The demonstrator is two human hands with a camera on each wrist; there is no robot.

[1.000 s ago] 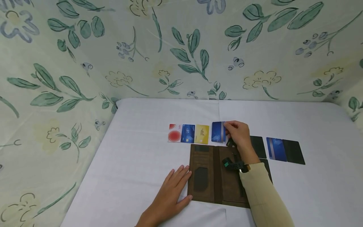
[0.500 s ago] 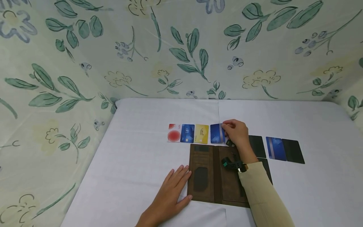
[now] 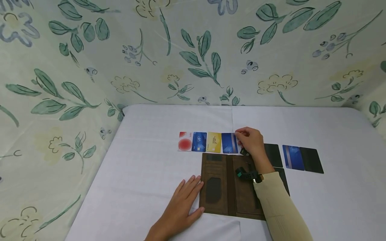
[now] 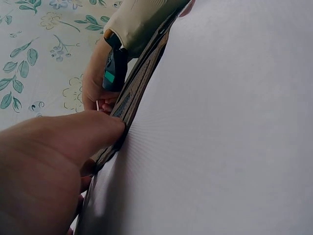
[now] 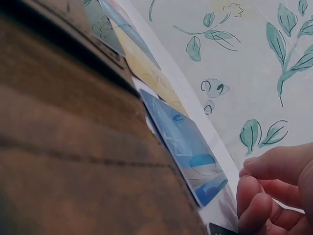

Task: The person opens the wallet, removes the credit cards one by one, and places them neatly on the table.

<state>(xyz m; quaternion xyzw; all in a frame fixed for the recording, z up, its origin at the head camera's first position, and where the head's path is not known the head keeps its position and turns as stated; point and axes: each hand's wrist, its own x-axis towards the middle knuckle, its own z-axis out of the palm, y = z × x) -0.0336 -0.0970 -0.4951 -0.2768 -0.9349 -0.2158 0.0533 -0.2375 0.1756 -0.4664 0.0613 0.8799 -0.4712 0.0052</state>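
A blue card with a grey stripe [image 3: 230, 143] lies on the white table at the right end of a row of cards. My right hand [image 3: 252, 142] is at its right edge, fingers loosely curled. In the right wrist view a small gap separates those fingertips from the blue card [image 5: 183, 147]. Below the row, a brown wallet [image 3: 215, 169] lies spread wide, its right part covered by my right forearm. My left hand [image 3: 182, 202] rests with straight fingers along the wallet's left edge; in the left wrist view its thumb touches the wallet [image 4: 139, 81].
Leftward in the row are a yellow card [image 3: 214, 142], a blue VIP card [image 3: 199, 141] and a white card with a red circle [image 3: 185, 142]. Black cards [image 3: 273, 155] lie right of my right forearm. Farther right, another blue card [image 3: 294, 157] sits beside a black card [image 3: 313, 160].
The striped blue card has slid left and slightly nearer, up to the yellow card. My right hand moved slightly left and its fingertips came off the card. The left hand stayed put.
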